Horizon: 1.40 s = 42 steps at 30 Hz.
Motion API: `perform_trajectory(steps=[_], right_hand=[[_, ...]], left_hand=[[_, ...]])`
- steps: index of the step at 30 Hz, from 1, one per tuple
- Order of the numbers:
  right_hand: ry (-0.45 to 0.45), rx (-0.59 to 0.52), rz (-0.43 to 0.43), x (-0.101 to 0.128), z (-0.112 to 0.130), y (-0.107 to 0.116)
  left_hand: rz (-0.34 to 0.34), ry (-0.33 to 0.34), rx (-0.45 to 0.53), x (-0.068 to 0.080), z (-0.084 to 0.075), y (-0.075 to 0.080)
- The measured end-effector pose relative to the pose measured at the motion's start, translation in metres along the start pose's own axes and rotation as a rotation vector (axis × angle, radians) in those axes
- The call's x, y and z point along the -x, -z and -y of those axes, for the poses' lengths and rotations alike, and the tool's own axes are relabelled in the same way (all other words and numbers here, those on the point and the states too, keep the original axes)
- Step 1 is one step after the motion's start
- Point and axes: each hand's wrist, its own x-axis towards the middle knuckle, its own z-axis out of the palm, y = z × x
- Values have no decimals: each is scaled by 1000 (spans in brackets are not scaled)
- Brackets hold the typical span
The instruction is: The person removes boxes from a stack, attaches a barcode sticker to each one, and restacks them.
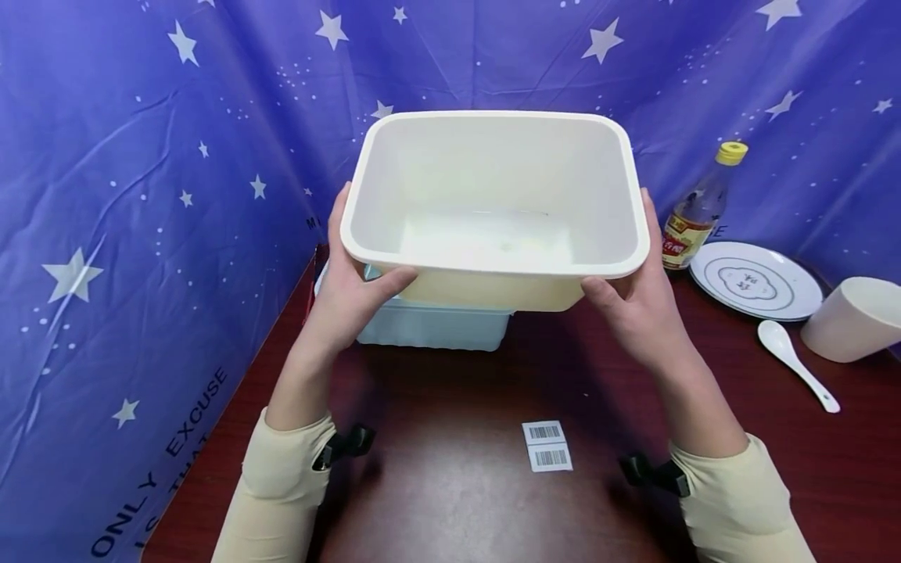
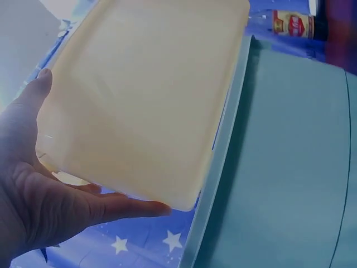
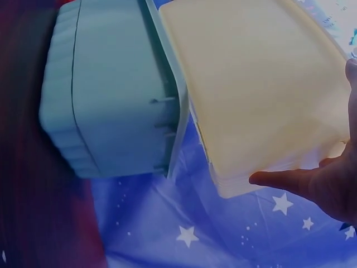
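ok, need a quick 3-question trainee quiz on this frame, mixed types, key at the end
1. True or false: the white basin rests flat on the table.
2. Which hands hold the basin? A) left only B) right only C) both
3. Fill in: the bottle near the plate has a ____ cap.

Key
1. False. It is lifted and tilted, above the pale blue tub.
2. C. The left hand and the right hand grip opposite short sides, thumbs on the near wall.
3. Yellow. The spoon and the cup lie further right.
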Motion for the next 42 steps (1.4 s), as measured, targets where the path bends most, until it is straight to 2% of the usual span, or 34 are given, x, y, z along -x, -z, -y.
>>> perform_trajectory(steps=[11,17,25,42], right_hand=[[11,60,-47,7,12,18],[13,61,-99,12,14,27],[5,52,-136,19,18,39],[86,53,-169,19,31,72]], left_hand=[[43,35,-6,-7,7,-21],[68,26,17,-11,8,-33],[85,49,43,-14,10,-47],[54,109,33,-21,7,-87]])
